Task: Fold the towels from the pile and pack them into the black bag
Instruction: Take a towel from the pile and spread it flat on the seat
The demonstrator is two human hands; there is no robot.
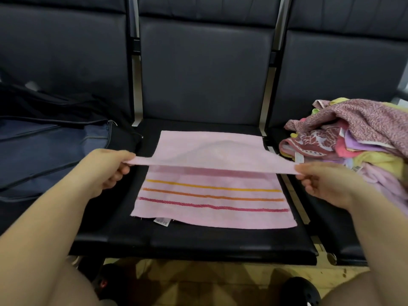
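Folding is under way in the head view: a pink towel (212, 195) lies on the middle seat (198, 244) of a row of dark padded chairs, and it serves here as the landmark. Its near half rests flat, showing three stripes in yellow, orange and red, with a small label at the near edge. The far half is lifted and pulled taut toward the person. The left hand (108, 171) pinches one raised corner just off the towel's left side, and the right hand (324, 184) pinches the opposite corner just off its right side, so the raised edge stretches between them above the striped part.

The cloth looks light, soft and limp; it sags wherever it is unsupported, so the corners seem the sensible place to hold it, keeping the edge straight for a clean crease.

Left of the towel, on the neighbouring seat, sits the black bag (55, 142), its zip open. Right of the towel, on the other seat, lies the pile (353, 138) of mixed, crumpled towels still to be done.
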